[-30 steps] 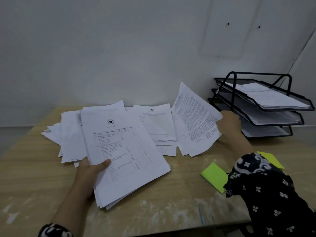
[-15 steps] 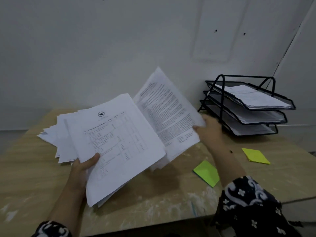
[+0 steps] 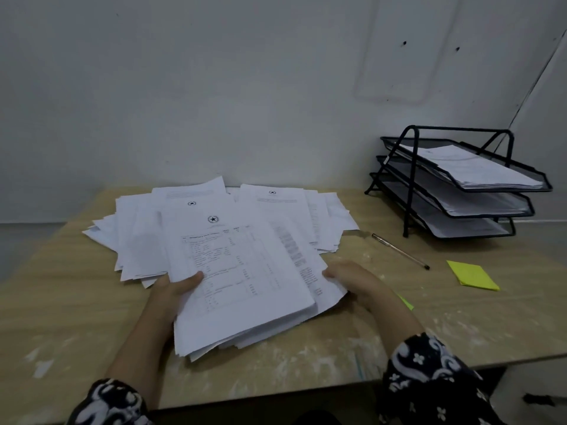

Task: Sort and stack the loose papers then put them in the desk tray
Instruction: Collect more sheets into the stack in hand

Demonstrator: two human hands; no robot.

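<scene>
Desk [image 3: 46, 317], both hands gripping paper stack [image 3: 245, 286]

a thick stack of white printed papers [image 3: 245, 280] — star-emblem table sheet on top, edges uneven — lies tilted just in front of the loose papers [image 3: 138, 234] fanned behind it, with the black three-tier mesh desk tray [image 3: 460, 185] well to the stack's right, papers in each tier.

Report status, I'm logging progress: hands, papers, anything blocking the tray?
Left hand and right hand grip thick white paper stack. More loose sheets behind. Thin pen lies before black three-tier mesh tray.
</scene>
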